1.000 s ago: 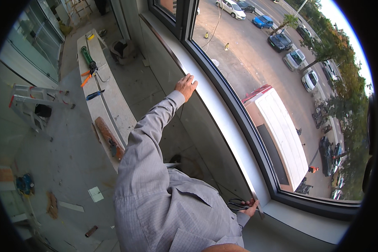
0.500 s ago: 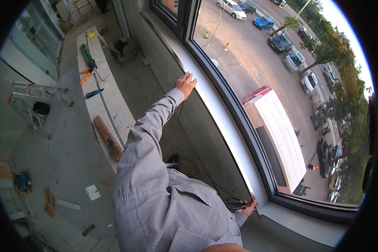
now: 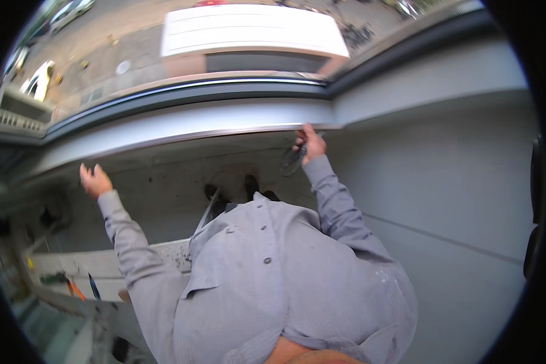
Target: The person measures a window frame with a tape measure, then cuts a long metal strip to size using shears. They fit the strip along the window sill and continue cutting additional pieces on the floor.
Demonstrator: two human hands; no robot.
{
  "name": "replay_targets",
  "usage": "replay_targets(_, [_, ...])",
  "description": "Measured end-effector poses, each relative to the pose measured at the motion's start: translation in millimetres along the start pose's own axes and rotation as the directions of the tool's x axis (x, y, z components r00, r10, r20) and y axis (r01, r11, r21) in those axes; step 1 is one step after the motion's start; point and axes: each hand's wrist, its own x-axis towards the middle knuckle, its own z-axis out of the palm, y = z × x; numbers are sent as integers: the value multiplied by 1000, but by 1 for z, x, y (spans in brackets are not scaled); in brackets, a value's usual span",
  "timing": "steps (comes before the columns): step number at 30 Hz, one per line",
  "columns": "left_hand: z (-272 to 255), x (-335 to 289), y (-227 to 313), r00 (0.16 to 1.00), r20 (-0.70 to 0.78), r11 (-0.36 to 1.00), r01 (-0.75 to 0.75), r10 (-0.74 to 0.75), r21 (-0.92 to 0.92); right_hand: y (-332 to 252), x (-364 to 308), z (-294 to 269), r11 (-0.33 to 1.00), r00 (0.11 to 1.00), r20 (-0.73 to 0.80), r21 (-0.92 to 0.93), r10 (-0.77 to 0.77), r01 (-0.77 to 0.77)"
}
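A white window sill (image 3: 224,117) runs across the view, with a narrow metallic strip (image 3: 212,133) along its front edge. My left hand (image 3: 97,182) is raised just in front of the sill's left part, fingers apart and nothing visible in them. Near the strip's right end is my right hand (image 3: 312,145), its fingertips at the edge. Dark looped handles of what look like scissors (image 3: 290,161) hang from that hand; their blades are hidden and the outline is blurred.
A dusty plank bench (image 3: 170,252) stands at left behind my left arm, carrying a green and orange caulking gun (image 3: 76,290) and a blue tool (image 3: 94,286). The dark window frame (image 3: 194,91) bounds the sill's far side. A grey wall (image 3: 443,176) is at right.
The view has turned to face the window squarely. My left hand has come off the strip and its fingers have opened. My right hand stays at the strip's end, holding the scissors.
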Motion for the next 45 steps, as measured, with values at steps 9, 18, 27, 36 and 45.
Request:
replay_targets(9, [12, -32, 41, 808, 403, 716, 577, -429, -394, 8, -4, 17, 998, 995, -100, -63, 3, -10])
replay_targets(18, [47, 2, 3, 818, 418, 862, 488, -396, -138, 19, 0, 8, 1000, 999, -52, -28, 8, -10])
replay_targets(27, [43, 0, 24, 731, 477, 721, 646, -489, -250, 13, 1, 7, 994, 999, -11, -109, 31, -32])
replay_targets(36, [51, 5, 29, 728, 466, 696, 661, -503, -281, -6, 13, 9, 943, 997, 34, -327, 71, -56])
replay_targets(45, [56, 11, 17, 715, 466, 684, 676, -521, -273, -20, 33, -25, 929, 989, -134, -370, -69, 15])
